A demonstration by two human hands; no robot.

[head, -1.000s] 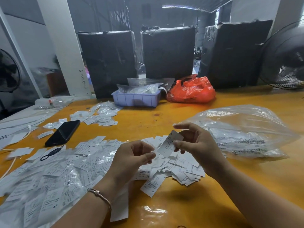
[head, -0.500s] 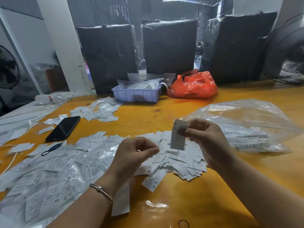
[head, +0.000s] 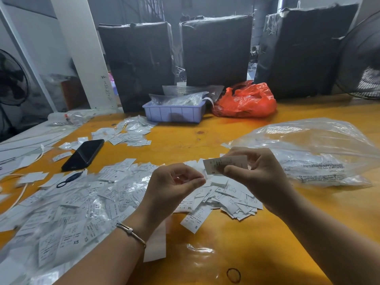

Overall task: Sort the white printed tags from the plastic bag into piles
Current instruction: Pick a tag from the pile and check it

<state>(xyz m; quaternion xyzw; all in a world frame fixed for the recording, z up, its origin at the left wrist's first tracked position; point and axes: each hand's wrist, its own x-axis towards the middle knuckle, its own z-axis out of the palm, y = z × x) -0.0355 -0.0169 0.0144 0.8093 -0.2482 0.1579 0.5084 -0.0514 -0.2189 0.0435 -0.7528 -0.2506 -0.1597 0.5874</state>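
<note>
Fingers (head: 232, 169) of the right hand (head: 261, 173) pinch a tag (head: 225, 163).

Right hand (head: 261, 177) pinches tag (head: 225, 164); left hand (head: 172, 188) curled, empty

Both forearms bare, no sleeves. Thin metal bangle (head: 131, 232) with small bead, left wrist, well behind the fingers.

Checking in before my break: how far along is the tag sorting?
Partly done. Sorted: a pile showing mostly S tags under the hands, and a small far pile. In hand: the right hand pinches an S tag; the left hand holds nothing. Left: the loose spread at left, and tags in the bag.
</note>
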